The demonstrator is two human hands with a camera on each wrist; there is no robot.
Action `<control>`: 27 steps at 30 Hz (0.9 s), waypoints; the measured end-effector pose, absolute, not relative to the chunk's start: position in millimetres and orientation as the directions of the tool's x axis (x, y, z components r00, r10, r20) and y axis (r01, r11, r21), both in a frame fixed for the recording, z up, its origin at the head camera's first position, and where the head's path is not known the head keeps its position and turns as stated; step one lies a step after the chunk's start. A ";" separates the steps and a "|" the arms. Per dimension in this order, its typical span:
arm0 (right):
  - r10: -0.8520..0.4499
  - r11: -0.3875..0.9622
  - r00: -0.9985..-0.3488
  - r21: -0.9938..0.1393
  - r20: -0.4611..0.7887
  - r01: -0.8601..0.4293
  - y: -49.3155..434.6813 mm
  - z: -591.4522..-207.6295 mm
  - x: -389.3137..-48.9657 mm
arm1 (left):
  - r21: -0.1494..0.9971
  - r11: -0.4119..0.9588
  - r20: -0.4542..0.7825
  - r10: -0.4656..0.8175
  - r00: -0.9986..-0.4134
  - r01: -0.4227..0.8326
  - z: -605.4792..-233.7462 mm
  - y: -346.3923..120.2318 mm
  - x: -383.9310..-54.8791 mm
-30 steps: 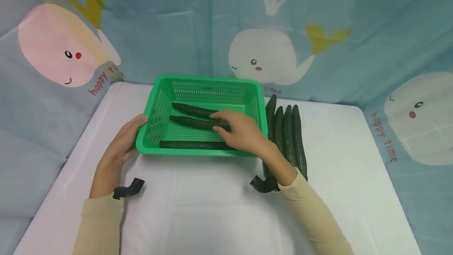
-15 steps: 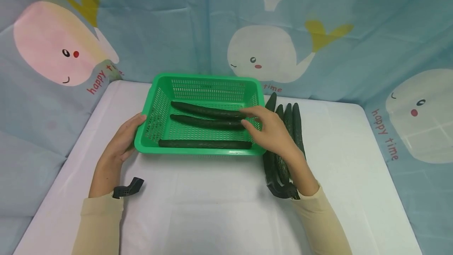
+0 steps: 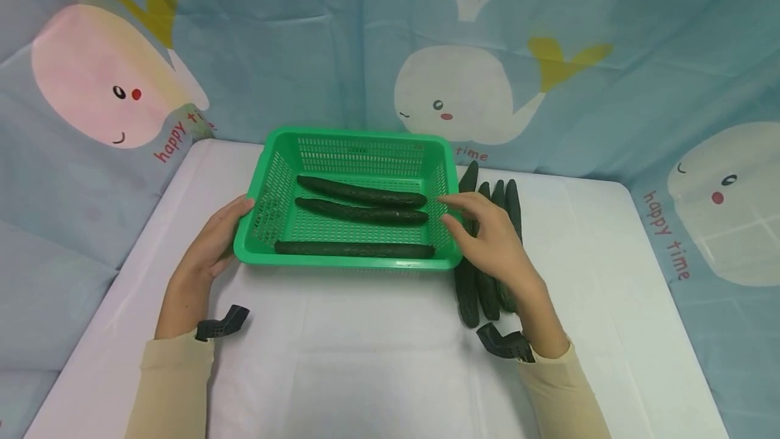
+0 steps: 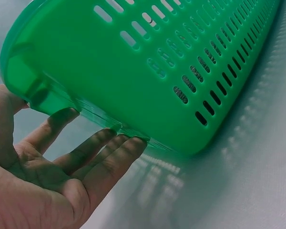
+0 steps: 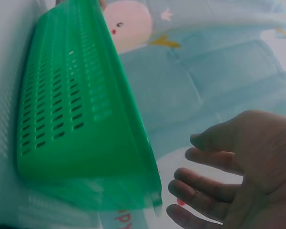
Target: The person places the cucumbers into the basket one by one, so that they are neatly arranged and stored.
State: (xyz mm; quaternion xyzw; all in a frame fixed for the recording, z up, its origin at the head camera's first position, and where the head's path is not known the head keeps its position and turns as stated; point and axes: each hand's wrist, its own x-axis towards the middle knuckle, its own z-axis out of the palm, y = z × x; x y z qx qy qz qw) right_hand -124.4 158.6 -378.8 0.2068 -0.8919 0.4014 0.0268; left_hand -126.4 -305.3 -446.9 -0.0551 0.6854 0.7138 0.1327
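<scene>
A green plastic basket [image 3: 341, 261] stands on the white table, with three dark cucumbers [image 3: 359, 214] lying lengthwise in it. My left hand [image 3: 210, 246] holds the basket's left end: a digit lies over the rim in the head view, and the fingertips [image 4: 133, 143] rest against the outer wall in the left wrist view. Beyond the right end, my right hand [image 3: 490, 239] hovers above several more cucumbers [image 3: 468, 297] laid side by side. Its fingers are spread from the thumb and hold nothing; the hand hides the middle of these cucumbers.
White cloth covers the table [image 3: 365, 371], in front of the basket and to the right of the loose cucumbers. A blue curtain [image 3: 341, 53] with whale prints surrounds the back and sides, close behind the basket.
My right hand has let go of a cucumber inside the basket and moved right, over the rim to the loose cucumbers. The left hand stays at the basket's left end.
</scene>
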 end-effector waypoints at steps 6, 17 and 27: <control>-0.310 0.605 -0.931 -0.715 0.193 -0.350 171.1 -383.2 -120.5 | 0.963 -0.040 -0.261 0.119 -0.958 -0.267 -446.7 -306.3 -124.8; -0.257 0.637 -0.945 -0.699 0.203 -0.324 188.7 -392.2 -113.5 | 0.966 -0.035 -0.250 0.126 -0.960 -0.257 -448.7 -308.2 -123.0; -0.211 0.665 -0.958 -0.690 0.194 -0.286 208.9 -398.0 -107.4 | 0.964 -0.012 -0.263 0.103 -0.959 -0.265 -448.4 -305.2 -124.9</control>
